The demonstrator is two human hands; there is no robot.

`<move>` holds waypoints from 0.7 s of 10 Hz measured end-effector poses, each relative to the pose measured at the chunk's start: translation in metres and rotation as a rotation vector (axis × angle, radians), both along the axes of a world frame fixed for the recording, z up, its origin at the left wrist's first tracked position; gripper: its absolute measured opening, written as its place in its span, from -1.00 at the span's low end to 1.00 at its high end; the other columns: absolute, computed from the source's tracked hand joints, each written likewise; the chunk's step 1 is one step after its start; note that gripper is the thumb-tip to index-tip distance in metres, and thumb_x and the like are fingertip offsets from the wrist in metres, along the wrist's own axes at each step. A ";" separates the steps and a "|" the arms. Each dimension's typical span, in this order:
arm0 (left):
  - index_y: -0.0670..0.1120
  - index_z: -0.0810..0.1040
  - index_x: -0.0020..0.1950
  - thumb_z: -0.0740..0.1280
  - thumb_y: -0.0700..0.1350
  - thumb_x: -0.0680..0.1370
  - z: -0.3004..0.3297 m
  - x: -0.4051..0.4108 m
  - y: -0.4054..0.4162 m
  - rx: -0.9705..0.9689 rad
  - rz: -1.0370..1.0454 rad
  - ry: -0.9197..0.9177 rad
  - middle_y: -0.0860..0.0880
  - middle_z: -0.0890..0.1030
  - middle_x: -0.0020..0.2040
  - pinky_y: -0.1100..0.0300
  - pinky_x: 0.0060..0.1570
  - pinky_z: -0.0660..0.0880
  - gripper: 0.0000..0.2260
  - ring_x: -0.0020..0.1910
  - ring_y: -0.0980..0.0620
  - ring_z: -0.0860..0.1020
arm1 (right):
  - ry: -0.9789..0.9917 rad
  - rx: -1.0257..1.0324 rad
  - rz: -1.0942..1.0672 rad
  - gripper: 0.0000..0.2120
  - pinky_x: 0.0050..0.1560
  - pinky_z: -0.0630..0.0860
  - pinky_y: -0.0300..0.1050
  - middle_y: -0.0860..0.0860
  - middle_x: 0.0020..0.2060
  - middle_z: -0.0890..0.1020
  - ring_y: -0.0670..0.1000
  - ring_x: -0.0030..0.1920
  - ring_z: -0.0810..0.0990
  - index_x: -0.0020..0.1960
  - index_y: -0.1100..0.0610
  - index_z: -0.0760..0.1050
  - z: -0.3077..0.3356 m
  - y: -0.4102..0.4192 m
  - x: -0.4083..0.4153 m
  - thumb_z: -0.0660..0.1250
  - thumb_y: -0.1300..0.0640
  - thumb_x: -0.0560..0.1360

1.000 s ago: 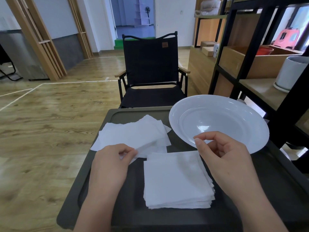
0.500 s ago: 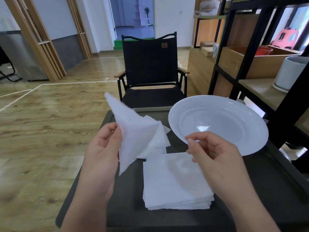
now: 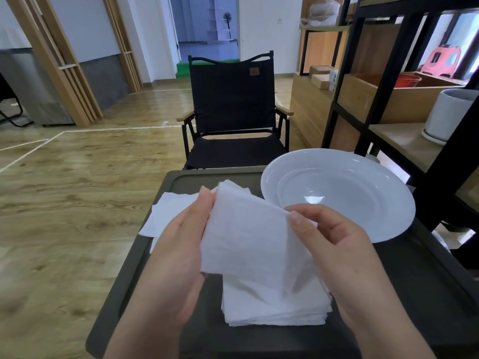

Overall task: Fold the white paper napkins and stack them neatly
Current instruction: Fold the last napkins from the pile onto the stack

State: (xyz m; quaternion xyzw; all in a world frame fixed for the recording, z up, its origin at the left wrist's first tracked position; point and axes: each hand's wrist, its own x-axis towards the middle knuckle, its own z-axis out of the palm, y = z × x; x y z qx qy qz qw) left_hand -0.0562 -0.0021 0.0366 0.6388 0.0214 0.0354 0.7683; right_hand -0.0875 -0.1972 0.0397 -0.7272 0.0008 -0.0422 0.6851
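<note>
Head view: illegible chair label (image 3: 253, 72)

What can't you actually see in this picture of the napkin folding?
- Stack of folded napkins: its top is covered by the held napkin, head view.
- Loose napkins: partly behind the left hand.
- Plate: near rim hidden by the right hand.
- Table: near edge cut off by the frame.

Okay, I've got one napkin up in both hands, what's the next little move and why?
Probably fold it in half, bringing the corners together: the napkin hangs open between the left hand and right hand, above the folded stack, so it isn't ready to stack yet.
</note>
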 end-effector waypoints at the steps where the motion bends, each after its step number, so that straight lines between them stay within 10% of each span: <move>1: 0.01 0.60 0.12 0.30 -0.03 0.51 0.010 -0.011 -0.013 0.145 -0.040 -0.083 0.04 0.72 -0.18 0.36 -0.21 0.54 -0.78 -0.21 0.20 0.66 | 0.016 0.001 -0.003 -0.79 0.09 0.60 0.09 0.00 -0.18 0.72 0.04 -0.08 0.67 0.04 -0.26 0.59 -0.002 -0.003 0.003 0.40 -0.08 0.42; 3: 0.06 0.52 0.13 0.40 -0.16 0.40 0.012 -0.031 -0.021 0.106 0.023 -0.166 -0.06 0.73 -0.10 -0.02 -0.15 0.62 -0.68 -0.13 -0.07 0.71 | 0.086 -0.005 -0.048 -0.70 -0.03 0.56 -0.13 -0.14 -0.18 0.72 -0.11 -0.21 0.65 0.15 -0.25 0.50 0.000 -0.003 0.004 0.37 -0.14 0.42; 5: 0.15 0.53 0.15 0.44 -0.24 0.38 0.019 -0.035 -0.024 -0.041 0.037 -0.266 -0.10 0.72 -0.12 0.16 -0.27 0.61 -0.57 -0.20 -0.03 0.70 | 0.155 -0.064 -0.046 -0.39 -0.19 0.50 -0.08 -0.03 -0.44 0.63 -0.03 -0.35 0.54 -0.01 -0.08 0.58 0.007 -0.007 -0.001 0.07 -0.45 0.21; 7: 0.20 0.50 0.22 0.41 -0.21 0.37 0.022 -0.037 -0.022 0.001 -0.042 -0.241 -0.14 0.72 -0.11 0.14 -0.25 0.61 -0.50 -0.19 -0.08 0.70 | 0.027 0.117 0.052 -0.46 0.20 0.54 0.11 -0.02 0.07 0.70 0.03 0.04 0.69 0.14 -0.35 0.55 0.013 -0.005 -0.006 0.33 -0.48 0.21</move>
